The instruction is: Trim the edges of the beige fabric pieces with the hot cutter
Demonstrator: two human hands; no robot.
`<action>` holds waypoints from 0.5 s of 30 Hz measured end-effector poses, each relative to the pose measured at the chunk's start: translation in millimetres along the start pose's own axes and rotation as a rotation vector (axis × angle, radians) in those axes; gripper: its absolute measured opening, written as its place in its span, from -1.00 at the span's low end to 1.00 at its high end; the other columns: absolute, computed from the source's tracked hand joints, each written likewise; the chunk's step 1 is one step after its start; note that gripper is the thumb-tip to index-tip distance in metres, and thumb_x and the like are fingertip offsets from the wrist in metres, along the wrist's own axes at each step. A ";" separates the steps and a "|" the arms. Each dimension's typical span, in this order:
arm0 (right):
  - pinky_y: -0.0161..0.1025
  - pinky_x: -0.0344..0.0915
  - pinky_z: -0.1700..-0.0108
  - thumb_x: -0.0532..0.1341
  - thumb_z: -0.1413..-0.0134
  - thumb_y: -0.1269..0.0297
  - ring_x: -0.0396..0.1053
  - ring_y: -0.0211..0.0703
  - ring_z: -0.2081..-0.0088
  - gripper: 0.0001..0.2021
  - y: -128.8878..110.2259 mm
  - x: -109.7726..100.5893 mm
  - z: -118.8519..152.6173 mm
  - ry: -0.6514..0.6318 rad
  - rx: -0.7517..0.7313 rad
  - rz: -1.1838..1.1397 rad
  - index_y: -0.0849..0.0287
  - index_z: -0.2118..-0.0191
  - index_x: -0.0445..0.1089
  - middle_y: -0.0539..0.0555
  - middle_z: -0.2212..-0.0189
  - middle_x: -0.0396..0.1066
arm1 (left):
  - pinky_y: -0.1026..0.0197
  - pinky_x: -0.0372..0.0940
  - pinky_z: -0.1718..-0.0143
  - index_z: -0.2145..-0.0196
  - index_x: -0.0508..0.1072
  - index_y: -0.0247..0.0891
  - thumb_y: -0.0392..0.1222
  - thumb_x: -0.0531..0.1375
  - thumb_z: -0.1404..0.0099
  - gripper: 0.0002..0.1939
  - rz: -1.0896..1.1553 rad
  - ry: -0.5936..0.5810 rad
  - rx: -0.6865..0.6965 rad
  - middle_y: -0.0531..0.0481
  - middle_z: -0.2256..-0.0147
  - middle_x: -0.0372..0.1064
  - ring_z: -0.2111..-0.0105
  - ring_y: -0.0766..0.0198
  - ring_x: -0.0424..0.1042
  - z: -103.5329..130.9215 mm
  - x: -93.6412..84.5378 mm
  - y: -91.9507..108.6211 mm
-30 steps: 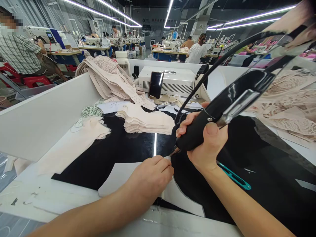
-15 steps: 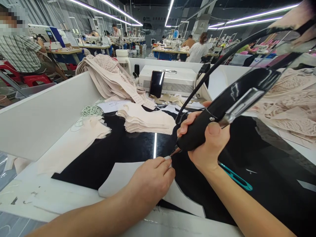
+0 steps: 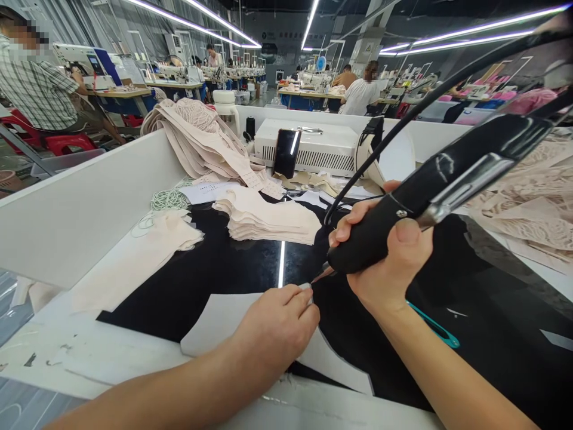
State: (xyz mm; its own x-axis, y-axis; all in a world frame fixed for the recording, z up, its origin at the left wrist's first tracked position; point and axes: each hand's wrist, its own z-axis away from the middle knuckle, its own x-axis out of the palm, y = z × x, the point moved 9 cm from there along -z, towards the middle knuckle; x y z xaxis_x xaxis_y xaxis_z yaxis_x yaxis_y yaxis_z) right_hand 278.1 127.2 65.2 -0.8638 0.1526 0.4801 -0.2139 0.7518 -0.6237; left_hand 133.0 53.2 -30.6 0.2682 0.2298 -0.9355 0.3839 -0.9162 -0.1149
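Observation:
My right hand (image 3: 394,257) is wrapped round a black corded tool (image 3: 430,185) with a metal lever, its thin tip pointing down-left close to my left fingertips. With pinched fingers, my left hand (image 3: 282,319) holds the upper corner of a white piece (image 3: 219,322) lying on the black surface (image 3: 179,280). Part of that white piece is hidden under my hand and shows again to the right. Behind my hands sits a stack of cream fabric pieces (image 3: 273,218). A teal cutter (image 3: 436,328) lies partly behind my right forearm.
Cream fabric (image 3: 138,257) and green string (image 3: 170,200) lie at the left. A phone (image 3: 285,152) leans on a white vented box (image 3: 313,143). Lace fabric (image 3: 528,197) is heaped at the right. Low white walls edge the table; people sit at sewing machines beyond.
My right hand and the black tool have moved slightly right, away from my left hand. The left hand stays in place on the white piece.

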 end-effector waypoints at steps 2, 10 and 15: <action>-0.30 0.49 0.58 0.68 -0.17 -0.14 0.49 -0.21 0.56 -0.52 0.8 0.7 0.9 -0.008 0.010 0.010 -0.03 0.09 0.51 -0.13 0.39 0.57 | 0.15 0.63 -0.16 0.00 0.69 -0.31 -0.56 0.10 -0.74 -0.63 -0.002 -0.001 -0.002 -0.12 -0.02 0.78 -0.08 0.13 0.76 -1.4 0.5 0.8; -0.26 0.45 0.60 0.67 -0.12 -0.24 0.47 -0.17 0.58 -0.46 5.5 -0.6 3.8 -0.013 0.039 0.068 -0.07 0.03 0.52 -0.15 0.41 0.55 | 0.10 0.64 -0.08 -0.02 0.68 -0.31 -0.58 0.20 -0.68 -0.70 0.003 0.007 0.002 -0.19 -0.02 0.77 -0.07 0.08 0.76 -3.2 1.9 5.0; -0.27 0.45 0.57 0.62 -0.27 -0.16 0.49 -0.19 0.56 -0.55 2.8 1.9 4.5 -0.044 0.014 0.096 -0.07 0.03 0.47 -0.14 0.39 0.54 | 0.12 0.64 -0.07 -0.04 0.69 -0.31 -0.55 0.17 -0.69 -0.70 -0.019 -0.030 -0.009 -0.22 -0.07 0.79 -0.10 0.07 0.76 -3.0 2.9 5.0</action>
State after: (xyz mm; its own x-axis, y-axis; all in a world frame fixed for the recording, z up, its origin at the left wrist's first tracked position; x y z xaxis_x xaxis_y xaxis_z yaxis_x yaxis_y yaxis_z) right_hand 273.9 126.7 61.7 -0.8998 0.1949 0.3903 -0.1351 0.7263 -0.6740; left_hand 138.4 50.2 -32.9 0.2344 0.2373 -0.9427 0.3968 -0.9086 -0.1301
